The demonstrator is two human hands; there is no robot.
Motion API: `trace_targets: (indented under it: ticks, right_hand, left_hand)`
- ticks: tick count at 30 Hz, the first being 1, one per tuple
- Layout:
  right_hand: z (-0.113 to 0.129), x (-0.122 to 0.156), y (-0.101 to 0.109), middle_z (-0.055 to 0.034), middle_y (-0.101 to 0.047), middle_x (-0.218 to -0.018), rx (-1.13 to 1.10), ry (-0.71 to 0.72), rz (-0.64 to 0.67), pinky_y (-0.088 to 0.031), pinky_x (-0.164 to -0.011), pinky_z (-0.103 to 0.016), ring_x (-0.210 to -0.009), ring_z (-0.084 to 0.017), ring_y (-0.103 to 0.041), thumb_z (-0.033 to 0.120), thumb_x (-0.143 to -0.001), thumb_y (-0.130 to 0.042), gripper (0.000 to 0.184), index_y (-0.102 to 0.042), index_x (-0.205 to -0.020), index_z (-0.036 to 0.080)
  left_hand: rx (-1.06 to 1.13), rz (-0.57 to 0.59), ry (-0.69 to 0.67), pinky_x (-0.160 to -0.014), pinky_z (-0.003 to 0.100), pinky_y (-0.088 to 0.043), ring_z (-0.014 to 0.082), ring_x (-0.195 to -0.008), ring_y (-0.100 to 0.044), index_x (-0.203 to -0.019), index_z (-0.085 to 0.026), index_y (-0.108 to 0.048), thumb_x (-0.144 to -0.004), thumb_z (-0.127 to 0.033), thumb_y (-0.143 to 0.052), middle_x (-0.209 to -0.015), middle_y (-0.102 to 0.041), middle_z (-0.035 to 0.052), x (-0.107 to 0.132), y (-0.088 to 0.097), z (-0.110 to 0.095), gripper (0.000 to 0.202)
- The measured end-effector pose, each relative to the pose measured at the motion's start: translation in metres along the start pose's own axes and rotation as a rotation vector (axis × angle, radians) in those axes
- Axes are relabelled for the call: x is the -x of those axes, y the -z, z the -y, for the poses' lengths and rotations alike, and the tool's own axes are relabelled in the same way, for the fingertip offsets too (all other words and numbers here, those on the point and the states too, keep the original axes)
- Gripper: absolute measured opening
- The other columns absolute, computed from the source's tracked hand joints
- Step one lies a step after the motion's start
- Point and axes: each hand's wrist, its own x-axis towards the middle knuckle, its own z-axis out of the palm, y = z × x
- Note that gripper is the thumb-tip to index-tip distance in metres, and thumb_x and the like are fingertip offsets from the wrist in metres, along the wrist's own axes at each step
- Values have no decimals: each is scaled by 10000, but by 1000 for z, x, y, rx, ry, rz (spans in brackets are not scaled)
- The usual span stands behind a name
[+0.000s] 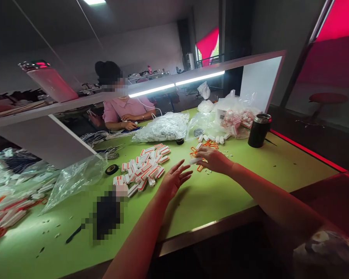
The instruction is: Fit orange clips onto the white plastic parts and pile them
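Observation:
My left hand (176, 180) is over the green tabletop with its fingers stretched out and apart, holding nothing. To its left lies a pile of small white plastic casings with orange edges (147, 167). My right hand (216, 159) has its fingers closed on a small white plastic piece (195, 160), partly hidden and slightly blurred. Under and behind that hand lie loose orange plastic frames (211, 144). Several plain white casings (220, 139) lie just beyond the frames.
A black flask (259, 131) stands at the right. Clear bags of white parts (165, 127) and pink-looking parts (235, 118) sit at the back. A roll of black tape (112, 169) lies left of the pile. Across the table sits a person in a pink shirt (113, 110), beneath a shelf with a lamp (177, 83).

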Motion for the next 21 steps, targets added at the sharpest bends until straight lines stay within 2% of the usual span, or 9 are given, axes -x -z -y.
trace_targets:
  ticks: [3,7,13,17,21]
  right_hand:
    - [17,2,-12,-107,-660,-1004,-12,80,18,-485,-877,-341,-948,-213,-621,245,-922,-606,147,-700,-993,157]
    - [19,2,-13,-99,-669,-988,-77,70,10,-496,-865,-339,-929,-207,-627,292,-944,-580,176,-698,-993,172]
    - [14,0,-7,-82,-708,-948,-309,-91,-133,-497,-850,-309,-903,-180,-652,261,-973,-487,201,-666,-933,176]
    - [17,0,-8,-43,-728,-902,-538,-221,-109,-509,-758,-277,-816,-154,-678,252,-928,-519,106,-597,-972,197]
    - [18,0,-11,-36,-739,-866,-744,-287,-86,-519,-695,-272,-794,-167,-691,281,-864,-601,152,-548,-983,202]
  left_hand:
    - [143,60,84,-989,382,-523,192,-949,-728,-1306,-197,-592,-788,-246,-739,-1104,-736,89,4,-8,1,541]
    - [147,-14,111,-1004,343,-526,167,-893,-732,-1087,-125,-697,-778,-171,-730,-1029,-754,98,4,-7,3,315]
    - [151,-85,158,-969,320,-558,179,-884,-739,-1046,-101,-699,-781,-114,-704,-1040,-754,127,-3,-3,9,265]
    - [125,-71,210,-954,325,-567,191,-878,-742,-1036,-95,-700,-778,-103,-703,-1042,-751,139,-2,-3,7,258]
    - [134,-79,229,-903,299,-584,193,-862,-745,-1024,-79,-701,-825,-83,-638,-1032,-750,151,1,-8,1,209]
